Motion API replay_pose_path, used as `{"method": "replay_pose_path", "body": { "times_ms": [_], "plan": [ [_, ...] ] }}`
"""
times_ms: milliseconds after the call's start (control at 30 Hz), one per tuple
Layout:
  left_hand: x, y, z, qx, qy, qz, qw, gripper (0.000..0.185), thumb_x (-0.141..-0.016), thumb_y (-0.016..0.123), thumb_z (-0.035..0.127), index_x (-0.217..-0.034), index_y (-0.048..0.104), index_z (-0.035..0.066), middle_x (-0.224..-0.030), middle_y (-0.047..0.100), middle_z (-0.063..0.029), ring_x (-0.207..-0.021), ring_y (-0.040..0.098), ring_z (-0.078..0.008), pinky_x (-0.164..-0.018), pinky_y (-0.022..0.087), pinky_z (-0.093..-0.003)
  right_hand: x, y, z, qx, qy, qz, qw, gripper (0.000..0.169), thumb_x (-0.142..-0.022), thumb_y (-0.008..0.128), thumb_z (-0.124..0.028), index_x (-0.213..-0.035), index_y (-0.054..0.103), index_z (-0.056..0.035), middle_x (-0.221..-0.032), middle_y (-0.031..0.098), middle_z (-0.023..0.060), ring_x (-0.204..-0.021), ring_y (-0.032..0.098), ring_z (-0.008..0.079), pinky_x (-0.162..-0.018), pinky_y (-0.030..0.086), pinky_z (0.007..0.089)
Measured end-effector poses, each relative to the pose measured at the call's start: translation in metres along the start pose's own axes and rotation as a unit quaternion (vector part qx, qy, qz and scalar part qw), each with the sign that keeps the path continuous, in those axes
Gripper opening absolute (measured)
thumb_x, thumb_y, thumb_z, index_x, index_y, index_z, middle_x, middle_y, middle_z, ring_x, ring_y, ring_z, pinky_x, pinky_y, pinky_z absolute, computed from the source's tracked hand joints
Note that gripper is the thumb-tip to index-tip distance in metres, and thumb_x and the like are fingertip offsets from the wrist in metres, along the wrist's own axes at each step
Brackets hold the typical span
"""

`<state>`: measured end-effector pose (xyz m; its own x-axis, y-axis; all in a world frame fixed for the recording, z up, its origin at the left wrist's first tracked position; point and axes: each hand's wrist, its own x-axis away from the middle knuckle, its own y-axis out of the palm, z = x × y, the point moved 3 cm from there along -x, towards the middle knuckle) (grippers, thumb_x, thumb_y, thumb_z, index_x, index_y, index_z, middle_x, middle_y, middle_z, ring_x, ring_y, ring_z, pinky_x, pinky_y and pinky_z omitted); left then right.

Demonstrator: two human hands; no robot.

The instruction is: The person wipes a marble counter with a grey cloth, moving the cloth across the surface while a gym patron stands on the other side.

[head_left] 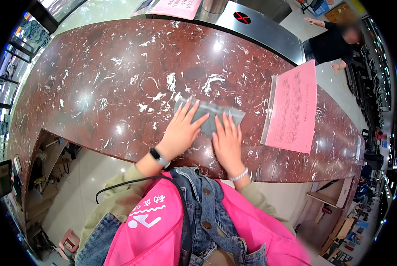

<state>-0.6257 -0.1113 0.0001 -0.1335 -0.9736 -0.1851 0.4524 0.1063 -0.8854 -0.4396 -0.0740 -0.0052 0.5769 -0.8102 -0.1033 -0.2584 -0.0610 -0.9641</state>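
Observation:
A small grey piece (207, 121), seemingly a cloth or a thin plastic bag with a pale upper edge, lies on the dark red marbled counter (138, 76). Across its left part rests my left hand (181, 131), fingers spread and pointing away from me. My right hand (227, 143) is pressed on the right part, palm down, with the fingers slightly apart. Neither hand is curled around it; parts of it are hidden under my fingers. On my left wrist is a dark-faced band (155, 154), and a bead bracelet (239, 175) circles the right.
To the right lies a pink printed sheet (292, 109) in a clear sleeve. Beyond the counter stands a metal turnstile (261, 30) with a red cross light, near another person (329, 45). Shelves (324, 199) sit below the counter, and a pink stool (69, 242) stands at lower left.

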Motion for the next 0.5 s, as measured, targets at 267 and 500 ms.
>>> {"method": "replay_pose_path", "body": {
  "times_ms": [267,500],
  "plan": [
    [0.042,-0.002,0.012,0.018,0.006,-0.061,0.998,0.063,-0.090,0.069,0.018,-0.150,0.051,0.020,-0.162,0.034,-0.0199,-0.149,0.031,-0.0422,-0.122,0.028,-0.0533,0.041,0.003,-0.019,-0.037,-0.004,-0.057,0.998,0.057,-0.099,0.059,-0.027,-0.153,0.046,-0.0142,-0.162,0.038,0.0109,-0.149,0.035,0.0294,-0.121,0.025,0.0557],
    [-0.072,0.011,-0.050,-0.068,0.044,0.040,0.996,0.059,-0.097,0.064,0.024,-0.153,0.047,0.022,-0.159,0.038,-0.0212,-0.147,0.034,-0.0435,-0.121,0.030,-0.0530,-0.087,0.012,0.041,-0.011,-0.015,0.035,0.999,0.051,-0.105,0.051,-0.030,-0.153,0.045,-0.0133,-0.162,0.038,0.0138,-0.150,0.034,0.0307,-0.122,0.025,0.0553]
  ]
}}
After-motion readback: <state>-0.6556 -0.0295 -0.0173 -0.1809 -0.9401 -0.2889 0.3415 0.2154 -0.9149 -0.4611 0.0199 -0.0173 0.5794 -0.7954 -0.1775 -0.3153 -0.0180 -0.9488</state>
